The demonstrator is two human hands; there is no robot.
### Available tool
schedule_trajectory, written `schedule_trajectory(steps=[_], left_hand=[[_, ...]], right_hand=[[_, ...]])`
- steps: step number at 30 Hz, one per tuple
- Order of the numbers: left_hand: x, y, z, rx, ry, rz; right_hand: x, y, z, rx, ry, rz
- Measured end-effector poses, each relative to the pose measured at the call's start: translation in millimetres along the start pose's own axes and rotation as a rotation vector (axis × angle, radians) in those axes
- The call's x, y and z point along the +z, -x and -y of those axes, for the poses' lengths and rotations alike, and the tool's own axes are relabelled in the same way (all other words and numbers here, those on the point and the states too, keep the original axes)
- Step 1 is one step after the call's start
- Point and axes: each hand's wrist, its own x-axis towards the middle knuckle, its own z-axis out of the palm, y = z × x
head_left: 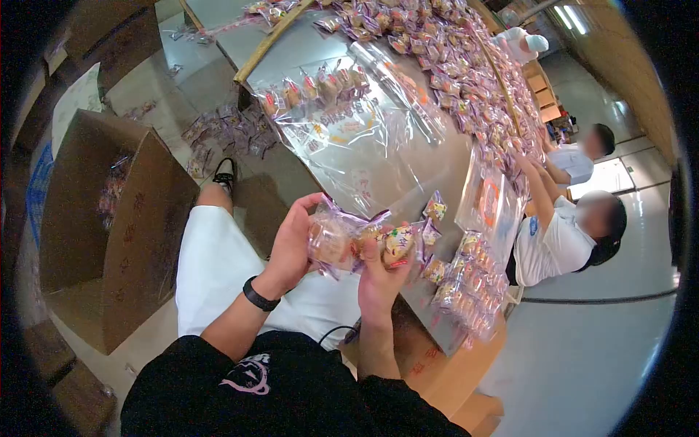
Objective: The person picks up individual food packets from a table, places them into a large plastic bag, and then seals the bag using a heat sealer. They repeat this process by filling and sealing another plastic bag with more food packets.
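My left hand (293, 242) is closed around wrapped snack packets (331, 244) in clear film with purple edges, a pale round piece showing through. My right hand (381, 282) grips more snack packets, one with a colorful printed face (399, 243), thumb across the front. Both hands are close together above my lap, by the table's near edge, and their packets touch. Just beyond lies a large clear printed plastic bag (342, 138), with a row of wrapped packets (313, 89) along its far end. A few loose packets (435, 207) lie right of my hands.
A big heap of wrapped packets (466, 73) covers the table's far side. Filled clear bags (473, 291) lie at the right edge. An open cardboard box (145, 226) stands on the floor at left, near scattered packets (229, 131). Co-workers (557, 244) sit across the table.
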Motion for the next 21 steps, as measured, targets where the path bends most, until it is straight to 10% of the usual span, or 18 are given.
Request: schedule_trajectory(steps=[11, 21], left_hand=[[-14.2, -6.3, 9.0, 0.293, -0.391, 0.038], [-16.4, 7.9, 2.1, 0.074, -0.143, 0.011]], right_hand=[[1.9, 14.8, -6.2, -0.277, 0.434, 0.011], [14.6, 26.0, 2.5, -0.617, 0.735, 0.315]])
